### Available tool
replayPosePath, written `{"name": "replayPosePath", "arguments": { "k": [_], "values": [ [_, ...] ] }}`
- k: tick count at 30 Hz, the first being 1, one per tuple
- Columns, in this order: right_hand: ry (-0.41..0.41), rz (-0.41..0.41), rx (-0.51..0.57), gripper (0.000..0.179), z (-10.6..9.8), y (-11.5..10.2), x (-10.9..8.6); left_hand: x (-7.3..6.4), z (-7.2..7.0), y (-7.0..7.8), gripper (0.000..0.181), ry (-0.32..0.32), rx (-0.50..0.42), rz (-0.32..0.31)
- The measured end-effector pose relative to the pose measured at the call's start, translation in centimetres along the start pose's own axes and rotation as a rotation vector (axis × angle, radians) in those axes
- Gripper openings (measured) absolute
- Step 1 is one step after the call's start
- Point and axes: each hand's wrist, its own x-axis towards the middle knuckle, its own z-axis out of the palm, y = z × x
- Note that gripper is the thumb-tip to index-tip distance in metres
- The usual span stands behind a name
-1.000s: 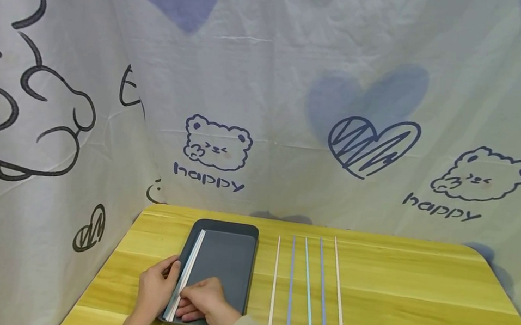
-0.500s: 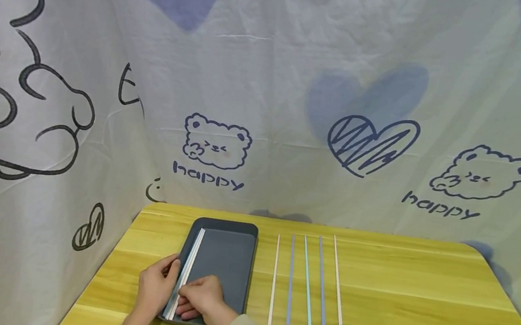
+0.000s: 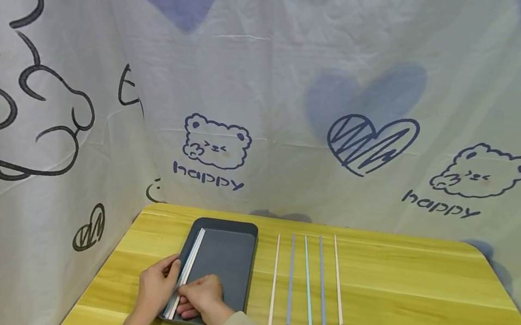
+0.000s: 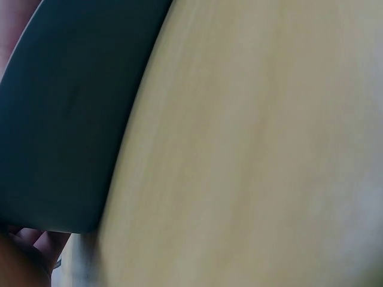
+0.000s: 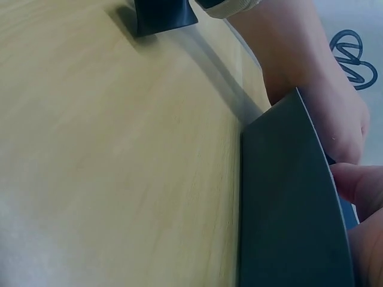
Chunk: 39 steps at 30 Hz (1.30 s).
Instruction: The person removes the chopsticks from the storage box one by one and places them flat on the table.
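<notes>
In the head view, several pale and bluish chopsticks (image 3: 195, 248) lie side by side along the left side of a dark grey tray (image 3: 233, 258). My left hand (image 3: 155, 288) grips the tray's left rim, its thumb bent over the edge beside the chopsticks. Over the near part of the tray, my right hand (image 3: 204, 297) pinches at the chopsticks with thumb and index finger; its other fingers are curled below. The tray's dark side wall (image 5: 287, 209) fills part of the right wrist view, with the left hand (image 5: 335, 113) beyond it. Both hands cover parts of the chopsticks.
To the right of the tray, several separate chopsticks lie roughly parallel on the wooden table (image 3: 419, 309): a pale one (image 3: 274, 282), a turquoise one (image 3: 308, 281), purple ones and a pinkish one (image 3: 338, 282). A printed cloth (image 3: 291, 79) hangs behind and at the sides.
My right hand has shifted very slightly left and away along the chopsticks. The left hand, the tray and the chopsticks on the table keep their places.
</notes>
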Motion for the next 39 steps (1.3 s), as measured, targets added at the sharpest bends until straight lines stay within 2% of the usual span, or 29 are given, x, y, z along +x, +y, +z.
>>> {"name": "replayPosePath", "arguments": {
  "k": [7,22,32,39],
  "values": [
    [-0.002,0.004,-0.034,0.014,0.24,-0.08,0.02,0.06,0.09,-0.06,0.029,0.017,-0.004,0.006],
    [0.049,0.004,-0.187,0.029,0.39,-0.43,0.31,-0.04,-0.02,0.21,0.030,0.004,0.013,-0.005],
    [0.050,0.012,-0.168,0.031,0.49,-0.03,0.80,-0.02,-0.15,0.19,0.030,0.002,0.010,-0.017],
    [0.048,0.058,-0.158,0.026,0.20,-0.44,0.69,-0.09,-0.23,0.14,0.030,-0.008,-0.004,-0.036]
  ]
}}
